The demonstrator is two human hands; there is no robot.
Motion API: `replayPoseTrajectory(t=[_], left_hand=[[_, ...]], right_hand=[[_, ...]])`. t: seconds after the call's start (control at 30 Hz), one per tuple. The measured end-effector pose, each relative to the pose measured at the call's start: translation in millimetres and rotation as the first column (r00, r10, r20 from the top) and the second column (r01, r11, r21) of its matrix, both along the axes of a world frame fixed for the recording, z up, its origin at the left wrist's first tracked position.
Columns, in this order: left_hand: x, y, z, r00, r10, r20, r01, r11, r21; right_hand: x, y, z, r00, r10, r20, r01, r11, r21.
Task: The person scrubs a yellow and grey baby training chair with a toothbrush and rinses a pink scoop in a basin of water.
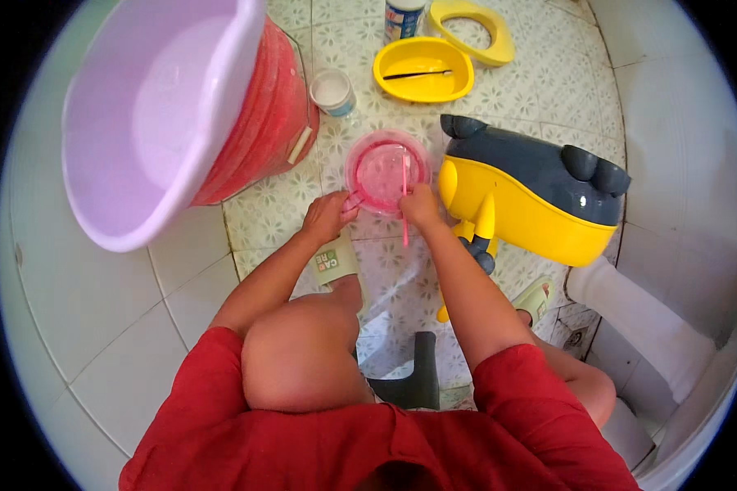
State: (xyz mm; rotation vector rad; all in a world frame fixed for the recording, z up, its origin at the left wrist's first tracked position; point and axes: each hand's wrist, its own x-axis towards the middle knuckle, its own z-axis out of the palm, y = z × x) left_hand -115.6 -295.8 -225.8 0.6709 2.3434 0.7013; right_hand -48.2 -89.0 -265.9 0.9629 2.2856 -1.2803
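My left hand (327, 216) is closed round the handle of a pink see-through plastic dipper (374, 168), low over the tiled floor. In my right hand (421, 205) is a thin pink toothbrush (405, 232). Its bristle end reaches over the dipper, and its other end points back toward me. Just right of that hand a yellow and dark grey plastic child's potty body (526, 196) lies on the floor, with rounded knobs along its dark side. Most of the fingers of my right hand are hidden from above.
At left, a lilac basin (172, 106) rests on a red bucket (262, 123). Beyond the dipper stand an open white jar (332, 90), a yellow tub (382, 78) holding a dark brush, a white-and-blue container (403, 18) and a yellow ring seat (499, 42). A white pedestal (630, 319) stands right.
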Motion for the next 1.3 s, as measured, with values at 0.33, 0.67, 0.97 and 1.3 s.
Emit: replayPoseTrajectory(t=[0.33, 0.67, 0.97, 1.3], left_hand=[[-14, 5, -23, 0.931, 0.136, -0.340, -0.126, 0.991, 0.051], [-39, 70, -63, 0.850, -0.465, -0.246, 0.405, 0.877, -0.258], [-54, 84, -113, 0.998, 0.066, 0.000, -0.064, 0.968, -0.242], [-36, 100, -75, 0.997, -0.058, 0.050, 0.066, 0.983, -0.174]], right_hand=[[-42, -27, 26, 0.952, -0.193, 0.238, 0.159, 0.975, 0.155], [-49, -25, 10, 0.927, 0.168, 0.336, -0.240, 0.953, 0.184], [-51, -29, 17, 0.927, 0.252, 0.278, -0.308, 0.935, 0.177], [-46, -6, 1, 0.931, 0.126, 0.342, -0.200, 0.961, 0.190]])
